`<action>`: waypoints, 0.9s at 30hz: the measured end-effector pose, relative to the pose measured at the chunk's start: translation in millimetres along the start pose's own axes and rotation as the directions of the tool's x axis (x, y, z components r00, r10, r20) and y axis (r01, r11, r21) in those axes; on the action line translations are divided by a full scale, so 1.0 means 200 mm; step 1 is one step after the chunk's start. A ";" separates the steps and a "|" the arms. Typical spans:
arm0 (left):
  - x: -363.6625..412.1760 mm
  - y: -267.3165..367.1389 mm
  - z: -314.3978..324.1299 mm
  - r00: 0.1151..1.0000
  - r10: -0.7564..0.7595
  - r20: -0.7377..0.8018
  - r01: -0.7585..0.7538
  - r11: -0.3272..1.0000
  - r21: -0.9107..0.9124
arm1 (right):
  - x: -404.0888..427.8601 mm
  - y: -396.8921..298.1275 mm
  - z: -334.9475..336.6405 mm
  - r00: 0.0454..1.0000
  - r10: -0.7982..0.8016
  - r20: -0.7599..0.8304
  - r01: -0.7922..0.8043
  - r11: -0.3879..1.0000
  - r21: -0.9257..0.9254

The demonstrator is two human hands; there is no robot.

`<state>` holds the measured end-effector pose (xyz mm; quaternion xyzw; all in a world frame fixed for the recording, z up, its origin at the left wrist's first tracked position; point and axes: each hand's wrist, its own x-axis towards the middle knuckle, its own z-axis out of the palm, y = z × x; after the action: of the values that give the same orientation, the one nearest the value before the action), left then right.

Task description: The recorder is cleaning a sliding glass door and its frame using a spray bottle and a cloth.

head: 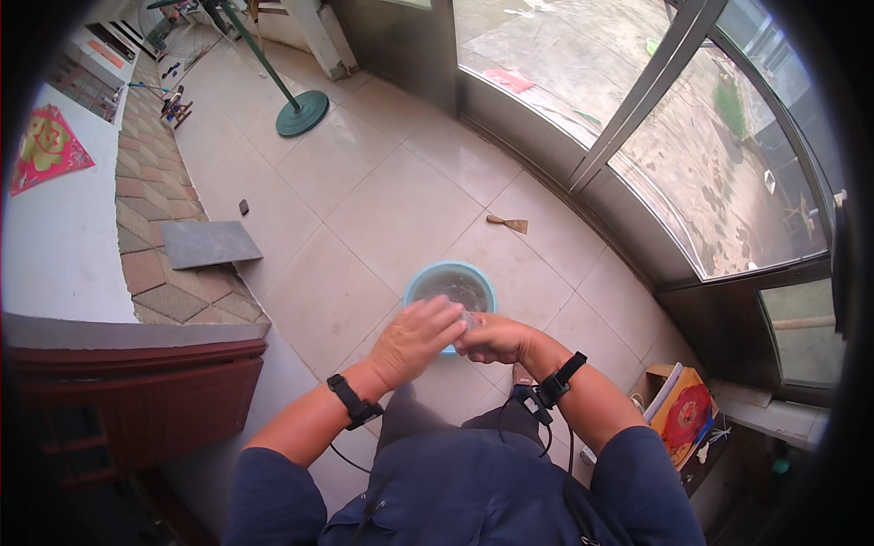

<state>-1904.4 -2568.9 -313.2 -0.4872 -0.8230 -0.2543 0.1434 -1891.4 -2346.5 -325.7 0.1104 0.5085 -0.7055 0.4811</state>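
My right hand (pixel 493 337) is closed around a wet, greyish, crumpled cloth (pixel 470 319), of which only a small part shows between the hands. Against the cloth and the right hand's fingers lie the slightly blurred fingers of my left hand (pixel 420 334); whether they grip it is hidden. Both hands are over the near edge of a round light-blue plastic basin (pixel 417 271), which holds murky grey water. Beyond the basin, a putty knife (pixel 508 223) with a wooden handle lies on the tiled floor.
A green round stand base (pixel 302 113) is on the floor ahead. To the left, a grey tile (pixel 210 243) rests on a patterned ledge, with a small dark object (pixel 244 207) nearby. Glazed metal doors (pixel 580 170) line the right; a box with a colourful panel (pixel 685 415) stands at lower right.
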 end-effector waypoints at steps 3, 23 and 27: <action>0.05 -0.01 0.00 0.994 0.095 -0.054 -0.096 0.995 -0.012 | 0.00 0.01 -0.02 0.959 0.033 0.280 -0.014 0.997 -0.073; -0.04 0.00 0.22 0.891 -0.240 0.386 0.237 0.970 0.057 | 0.23 0.20 0.06 0.965 -0.255 -0.059 0.034 0.346 -0.938; 0.00 -0.01 0.19 0.724 -0.392 0.568 0.400 0.909 0.118 | 0.29 0.24 0.06 0.948 -0.300 -0.111 -0.007 0.327 -0.945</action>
<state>-1905.0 -2548.7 -345.3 -0.3551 -0.9100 -0.1238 -0.1749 -1878.5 -2389.9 -387.4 -0.1386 0.8872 -0.3046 0.3176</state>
